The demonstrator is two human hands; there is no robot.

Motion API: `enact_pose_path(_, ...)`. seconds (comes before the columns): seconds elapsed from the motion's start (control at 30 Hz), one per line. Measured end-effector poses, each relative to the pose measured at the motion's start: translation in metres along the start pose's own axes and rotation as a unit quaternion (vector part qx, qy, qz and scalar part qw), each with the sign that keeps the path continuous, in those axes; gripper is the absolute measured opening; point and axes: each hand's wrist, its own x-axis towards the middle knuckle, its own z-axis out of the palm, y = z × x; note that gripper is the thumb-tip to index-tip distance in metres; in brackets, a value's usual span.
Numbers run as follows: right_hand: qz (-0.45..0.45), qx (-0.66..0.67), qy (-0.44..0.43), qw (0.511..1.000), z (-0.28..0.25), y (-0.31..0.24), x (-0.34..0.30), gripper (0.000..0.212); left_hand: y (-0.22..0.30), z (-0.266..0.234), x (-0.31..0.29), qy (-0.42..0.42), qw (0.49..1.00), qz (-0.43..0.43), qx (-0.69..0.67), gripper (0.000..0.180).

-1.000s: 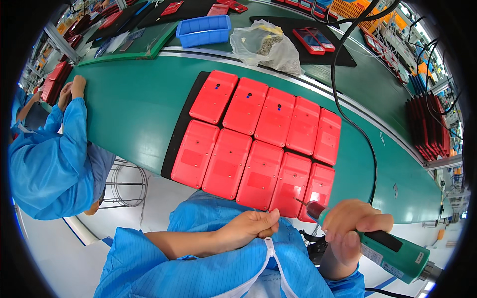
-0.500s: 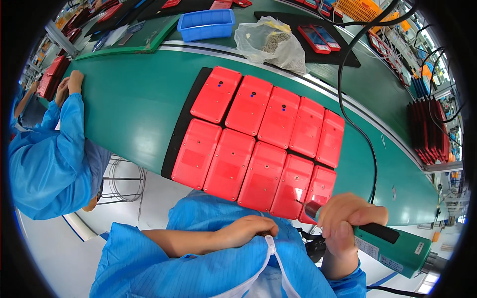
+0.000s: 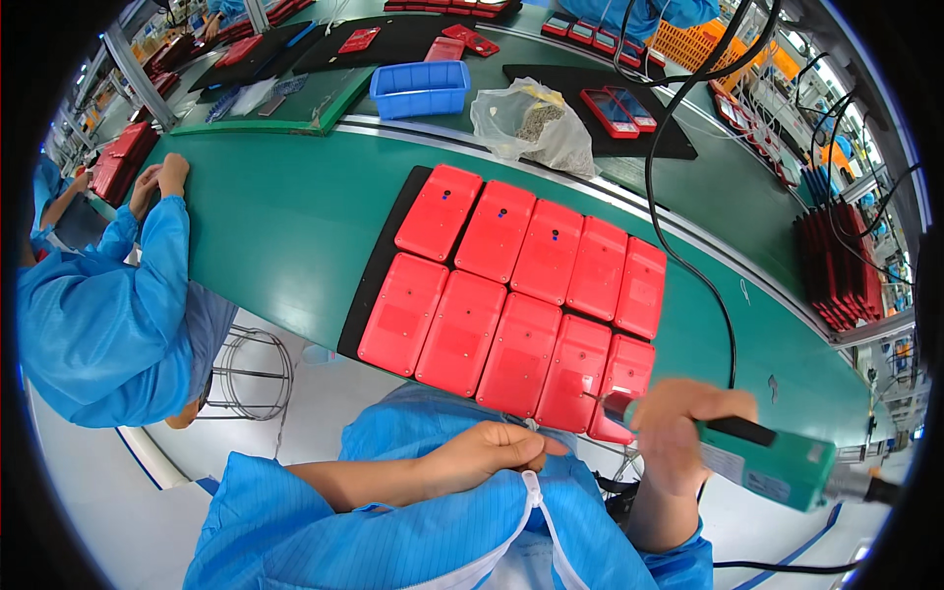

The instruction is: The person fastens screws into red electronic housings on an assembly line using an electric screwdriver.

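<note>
My right hand (image 3: 678,433) is wrapped round a green electric screwdriver (image 3: 777,467), held almost level and slightly blurred. Its thin bit points left and meets, or hovers just over, a red device casing (image 3: 570,369) in the near row; I cannot tell whether it touches. Several such casings lie back side up in two rows on a black mat (image 3: 366,300). Those at the far left (image 3: 440,211) show a small dark hole and a blue mark. My left hand (image 3: 492,454) rests before my body, thumb and fingers pinched together; anything between them is hidden.
A blue bin (image 3: 421,93) and a clear bag (image 3: 536,128) of small grey pieces stand beyond the metal rail. A black cable (image 3: 678,254) runs down the right of the green bench (image 3: 265,226). At the left sits a co-worker in blue (image 3: 108,305). Red casings (image 3: 841,265) stand stacked far right.
The view has shifted, so the bench sits lower in it. The screwdriver is more level, its bit still at the same casing. My left fingertips have shifted and show more.
</note>
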Motion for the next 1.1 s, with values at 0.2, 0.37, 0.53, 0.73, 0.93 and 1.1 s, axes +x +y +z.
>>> enact_pose_path(0.2,-0.050,0.080,0.098,0.991,-0.010,-0.027,-0.007,0.023,0.006,0.004,-0.002,-0.021,0.994,0.045,-0.099,0.038)
enact_pose_path(0.37,-0.081,0.129,0.081,0.985,-0.008,-0.031,-0.008,0.018,0.014,0.008,0.002,0.018,0.991,0.071,-0.114,0.032)
enact_pose_path(0.53,-0.084,0.182,0.059,0.978,-0.009,-0.035,-0.007,0.015,0.011,0.005,0.005,0.036,0.988,0.082,-0.129,0.020)
enact_pose_path(0.73,-0.099,0.199,0.063,0.973,-0.008,-0.035,-0.009,0.016,0.009,0.007,0.006,0.030,0.990,0.076,-0.117,0.022)
enact_pose_path(0.93,-0.074,0.203,0.075,0.973,-0.002,-0.037,-0.009,0.016,0.017,0.011,0.008,0.046,0.992,0.032,-0.111,0.025)
enact_pose_path(1.1,-0.094,0.151,0.066,0.982,0.005,-0.039,-0.008,0.017,0.021,0.011,0.007,0.072,0.988,0.035,-0.129,0.030)
